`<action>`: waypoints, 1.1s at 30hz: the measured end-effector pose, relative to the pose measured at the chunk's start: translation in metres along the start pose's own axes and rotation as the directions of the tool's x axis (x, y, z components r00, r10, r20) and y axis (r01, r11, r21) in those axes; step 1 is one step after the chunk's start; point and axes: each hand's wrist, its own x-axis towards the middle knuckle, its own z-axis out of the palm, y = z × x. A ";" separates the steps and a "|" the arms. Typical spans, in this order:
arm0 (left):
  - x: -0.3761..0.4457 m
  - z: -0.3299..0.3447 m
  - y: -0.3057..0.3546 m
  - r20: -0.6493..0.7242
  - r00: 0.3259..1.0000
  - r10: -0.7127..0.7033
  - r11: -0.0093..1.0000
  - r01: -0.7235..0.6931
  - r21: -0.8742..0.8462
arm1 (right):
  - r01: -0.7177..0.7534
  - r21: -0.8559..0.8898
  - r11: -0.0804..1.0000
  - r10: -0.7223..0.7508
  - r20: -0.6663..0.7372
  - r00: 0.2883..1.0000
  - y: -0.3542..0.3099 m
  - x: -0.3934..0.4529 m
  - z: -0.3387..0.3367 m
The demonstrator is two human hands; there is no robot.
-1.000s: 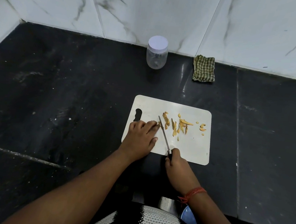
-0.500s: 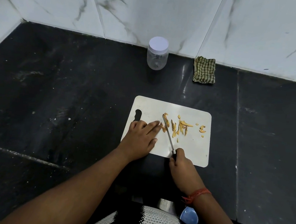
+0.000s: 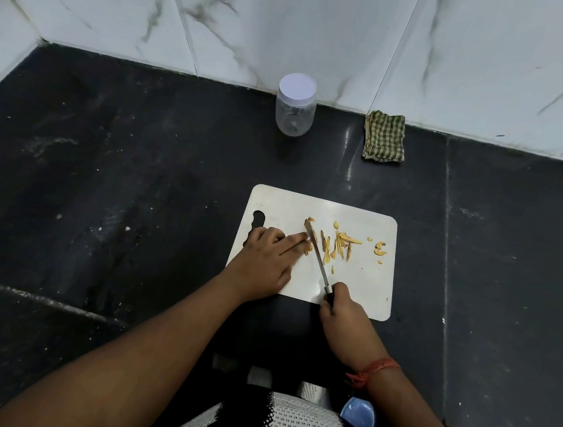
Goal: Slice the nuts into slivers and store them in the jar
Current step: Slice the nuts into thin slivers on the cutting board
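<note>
A white cutting board lies on the black counter. Yellow-brown nut slivers are scattered over its middle, with a few pieces further right. My left hand rests on the board's left part, its fingertips pressing a nut piece right beside the blade. My right hand grips the black handle of a small knife, whose blade runs diagonally up to the left fingertips. A clear plastic jar with a white lid on stands at the back by the wall.
A folded green checked cloth lies against the marble wall, right of the jar. A blue object shows at the counter's near edge by my body. The wall closes the back and the left corner.
The knife blade has shifted slightly along the nut next to my left fingertips, and my right hand moved a little with it. The left hand stays in place.
</note>
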 end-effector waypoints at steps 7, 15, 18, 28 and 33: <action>-0.007 0.009 0.005 -0.061 0.997 -0.046 0.999 0.044 -0.033 | 0.008 -0.002 1.000 -0.008 0.024 1.000 0.000 -0.001 0.002; -0.008 0.009 0.006 -0.079 0.996 -0.046 0.999 0.044 -0.027 | 0.003 -0.008 1.000 -0.002 0.042 0.999 -0.002 0.001 0.006; -0.008 0.010 0.007 -0.078 0.996 -0.039 0.999 0.037 -0.022 | 0.003 -0.015 1.000 -0.002 0.031 1.000 0.000 0.001 0.005; -0.008 0.010 0.006 -0.075 0.996 -0.044 0.999 0.042 -0.023 | 0.007 -0.034 0.999 -0.007 0.027 1.000 0.002 0.002 0.008; -0.009 0.009 0.006 -0.079 0.996 -0.042 0.999 0.040 -0.023 | 0.011 -0.050 0.999 -0.009 0.026 1.000 0.003 0.002 0.009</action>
